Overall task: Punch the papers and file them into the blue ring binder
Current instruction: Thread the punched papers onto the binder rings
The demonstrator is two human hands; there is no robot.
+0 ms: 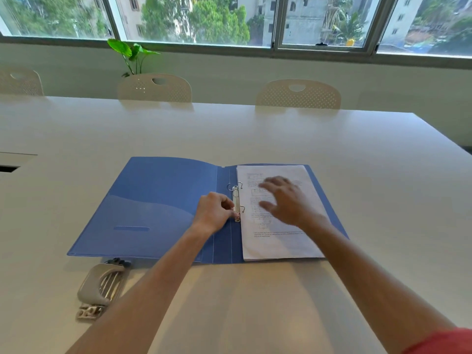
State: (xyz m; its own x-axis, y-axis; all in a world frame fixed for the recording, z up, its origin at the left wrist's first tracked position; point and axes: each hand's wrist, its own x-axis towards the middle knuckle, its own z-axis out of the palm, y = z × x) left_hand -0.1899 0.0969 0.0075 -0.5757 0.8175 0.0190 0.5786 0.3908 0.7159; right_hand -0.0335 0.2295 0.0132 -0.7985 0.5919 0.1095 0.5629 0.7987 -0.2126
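We see a wide white desk running under a row of windows, with three pale perforated chairs pushed in along its far edge and a green plant rising behind the middle one. On the near half of the desk lies the blue ring binder, opened flat, its left cover bare and showing an inner pocket. On its right cover rests the stack of papers, printed with text and small diagrams, its left edge just beside the ring mechanism on the spine. Both rings look split apart at the top.

Our left hand sits at the spine, fingers curled, pinching the near end of the ring mechanism. Our right hand is spread wide, fingers straight, over the papers; it is blurred, and we cannot tell whether it touches the top sheet or hangs just above it. A red sleeve shows at the lower right corner.

Near the binder's front left corner, a grey hole punch lies on the desk, apart from the binder.
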